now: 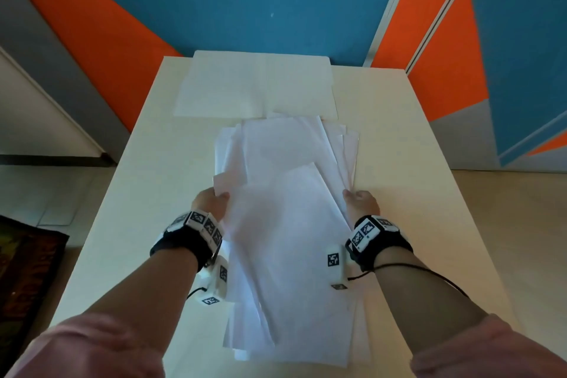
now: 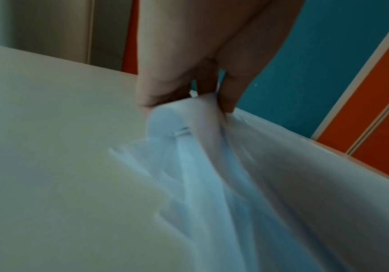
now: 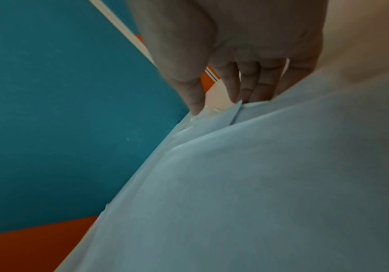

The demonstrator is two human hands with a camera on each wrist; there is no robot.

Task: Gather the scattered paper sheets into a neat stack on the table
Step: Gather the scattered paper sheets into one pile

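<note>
Nearest my head camera, two pink sleeves (image 1: pixel 92 344) frame the shot, forearms reaching out over the pale table (image 1: pixel 129 193) that fills the middle of the view. On it, between my wrists, lies the loose pile of white paper sheets (image 1: pixel 285 224), edges fanned and uneven, running from the near edge toward the table's centre. Beyond the pile, at the far edge, two more flat sheets (image 1: pixel 257 86) rest side by side, touching the pile's far end. My left hand (image 1: pixel 211 202) grasps the pile's left edge, thumb on top and fingers (image 2: pixel 233 88) curled beneath the bunched paper, as the left wrist view shows. My right hand (image 1: pixel 362 201) holds the right edge, thumb (image 3: pixel 189 86) pressed to the sheet edges and fingers tucked behind them. Black wristbands (image 1: pixel 377 239) with coded markers ring both wrists.
</note>
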